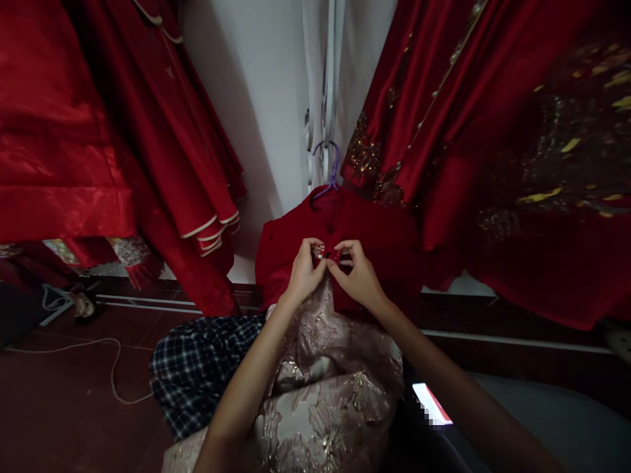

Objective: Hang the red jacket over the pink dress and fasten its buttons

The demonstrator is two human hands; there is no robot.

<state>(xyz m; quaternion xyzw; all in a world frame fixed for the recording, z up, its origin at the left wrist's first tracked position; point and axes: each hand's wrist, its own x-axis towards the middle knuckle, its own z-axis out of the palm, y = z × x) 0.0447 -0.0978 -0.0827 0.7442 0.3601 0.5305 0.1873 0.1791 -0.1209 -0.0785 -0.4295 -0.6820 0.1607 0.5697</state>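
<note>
A dark red garment (384,243) hangs on a purple hanger (329,172) in front of me, its lower part a pale pink brocade with gold pattern (325,387) lying over my lap. My left hand (305,270) and my right hand (357,272) meet at the garment's front, just below the collar. Both pinch a small red fastening with a sparkly bead (329,255) between fingertips. The fingers of both hands are curled and closed on it.
Red satin robes (73,131) hang at the left, a red gown with gold embroidery (517,144) at the right. A white wall (266,98) stands behind. A checked cloth (197,368) covers my knee. A lit phone (431,404) lies at my right. A cable (113,368) trails on the dark floor.
</note>
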